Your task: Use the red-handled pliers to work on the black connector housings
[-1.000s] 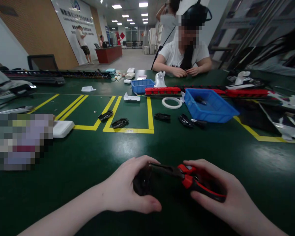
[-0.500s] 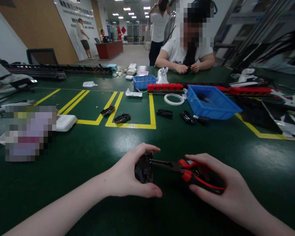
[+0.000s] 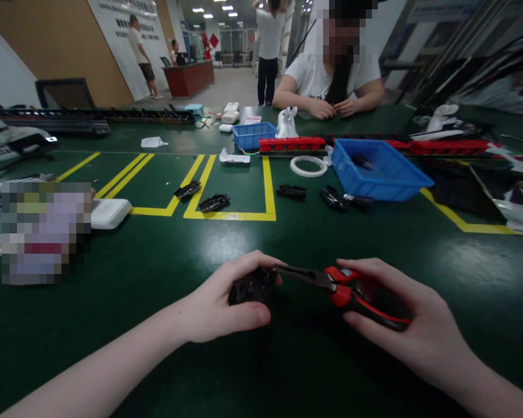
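Note:
Between the thumb and fingers of my left hand (image 3: pixel 229 302) is a small black plastic part (image 3: pixel 250 287), its far side hidden by the fingers. My right hand (image 3: pixel 401 313) is wrapped round the red and black handles of needle-nose pliers (image 3: pixel 342 290). The plier jaws point left, and their tips reach the upper right of the part beside my left fingertips. Whether the tips touch or grip the part I cannot tell. Similar black parts lie beyond my hands, among them one black part (image 3: pixel 214 202) on the yellow tape.
Farther back stand a large blue bin (image 3: pixel 383 186) with dark pieces inside and a smaller blue bin (image 3: pixel 255 137). A roll of white tape (image 3: pixel 308 166) lies between them. A white box (image 3: pixel 110 213) is at left. Across the table (image 3: pixel 165 255) a person (image 3: pixel 331 87) handles something dark.
My left hand has tilted the black part and closed more around it. The pliers have shifted slightly right and up with my right hand. The camera view has also shifted a little.

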Action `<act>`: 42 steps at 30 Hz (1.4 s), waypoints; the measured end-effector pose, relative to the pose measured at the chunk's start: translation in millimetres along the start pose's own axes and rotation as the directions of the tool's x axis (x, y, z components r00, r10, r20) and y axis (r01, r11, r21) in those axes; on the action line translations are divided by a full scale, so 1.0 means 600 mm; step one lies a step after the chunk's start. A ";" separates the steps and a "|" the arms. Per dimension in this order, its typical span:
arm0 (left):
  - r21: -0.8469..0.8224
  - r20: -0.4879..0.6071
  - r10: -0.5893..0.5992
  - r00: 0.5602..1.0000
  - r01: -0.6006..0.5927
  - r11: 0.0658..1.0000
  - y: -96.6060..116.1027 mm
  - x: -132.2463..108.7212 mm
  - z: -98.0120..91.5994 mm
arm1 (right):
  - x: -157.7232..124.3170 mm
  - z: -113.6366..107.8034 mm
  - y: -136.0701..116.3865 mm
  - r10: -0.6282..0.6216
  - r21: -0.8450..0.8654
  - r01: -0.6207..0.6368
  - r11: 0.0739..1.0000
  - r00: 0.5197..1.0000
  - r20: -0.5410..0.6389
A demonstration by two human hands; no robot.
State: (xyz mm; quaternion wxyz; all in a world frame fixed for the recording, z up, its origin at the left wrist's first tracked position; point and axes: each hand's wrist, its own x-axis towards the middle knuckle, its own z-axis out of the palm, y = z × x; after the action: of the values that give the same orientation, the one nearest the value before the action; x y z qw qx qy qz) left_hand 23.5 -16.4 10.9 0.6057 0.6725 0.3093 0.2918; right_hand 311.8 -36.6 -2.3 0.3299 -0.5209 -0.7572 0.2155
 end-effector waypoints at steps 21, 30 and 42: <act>0.159 -0.005 -0.007 1.000 0.008 0.987 0.003 0.004 -0.001 | 0.006 -0.003 -0.008 0.053 0.056 -0.058 0.997 0.994 0.095; 0.189 -0.001 -0.007 1.000 0.008 0.982 0.009 0.008 0.001 | 0.003 0.003 -0.006 0.025 0.054 -0.030 0.998 0.996 0.091; 0.276 -0.031 0.073 0.997 -0.062 0.959 0.001 0.007 0.006 | 0.001 -0.002 -0.006 -0.051 -0.035 0.053 0.998 0.997 0.050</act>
State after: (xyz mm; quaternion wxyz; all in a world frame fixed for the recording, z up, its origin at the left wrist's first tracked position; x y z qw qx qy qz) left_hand 28.8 -15.2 11.5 0.4897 0.7540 0.3362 0.2803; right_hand 310.2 -37.2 0.8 0.3070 -0.5016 -0.7821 0.2060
